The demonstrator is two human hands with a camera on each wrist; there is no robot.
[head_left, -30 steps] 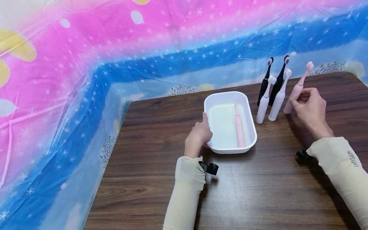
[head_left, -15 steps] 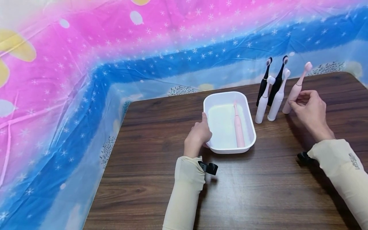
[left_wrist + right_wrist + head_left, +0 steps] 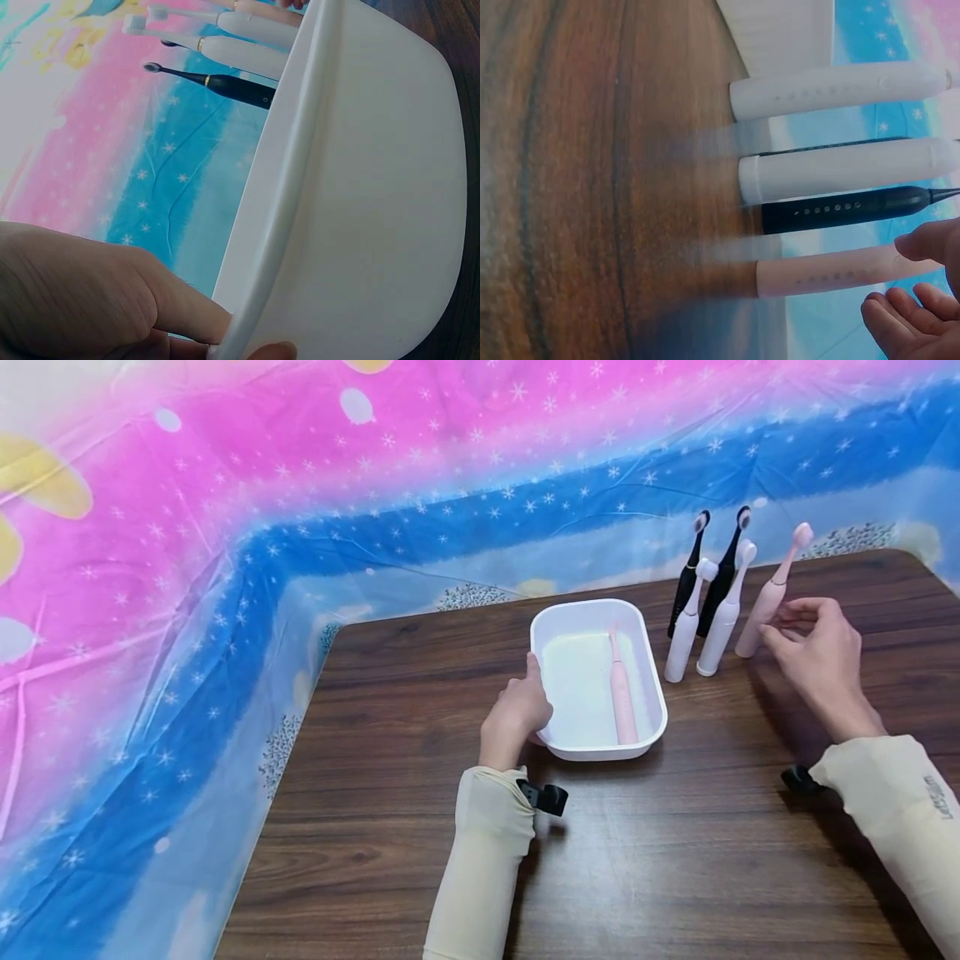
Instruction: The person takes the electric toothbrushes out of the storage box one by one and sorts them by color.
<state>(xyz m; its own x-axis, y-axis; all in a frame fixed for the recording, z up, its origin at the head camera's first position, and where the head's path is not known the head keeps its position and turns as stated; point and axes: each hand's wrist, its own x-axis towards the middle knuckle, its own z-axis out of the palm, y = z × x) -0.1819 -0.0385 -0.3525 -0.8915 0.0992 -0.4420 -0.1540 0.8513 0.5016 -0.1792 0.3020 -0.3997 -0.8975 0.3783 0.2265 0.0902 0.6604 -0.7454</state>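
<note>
My left hand [image 3: 519, 706] pinches the left rim of a white plastic tub [image 3: 585, 752], its thumb and a finger on either side of the wall in the left wrist view. Inside the tub lies a pink electric toothbrush [image 3: 624, 702]. Another pink electric toothbrush [image 3: 762, 618] stands upright on the table to the right. Beside it is my right hand [image 3: 821, 652], the thumb overlapping its handle in the right wrist view and the fingers loosely bent below, spread apart from the thumb.
Two white electric toothbrushes [image 3: 681, 647] stand upright between the tub and the standing pink one. Two black electric toothbrushes [image 3: 840, 210] are right behind them. A patterned cloth [image 3: 450, 468] hangs behind the brown wooden table [image 3: 390, 827].
My right hand has let go of the standing pink toothbrush and drawn slightly to the right. The left hand and the tub stay put.
</note>
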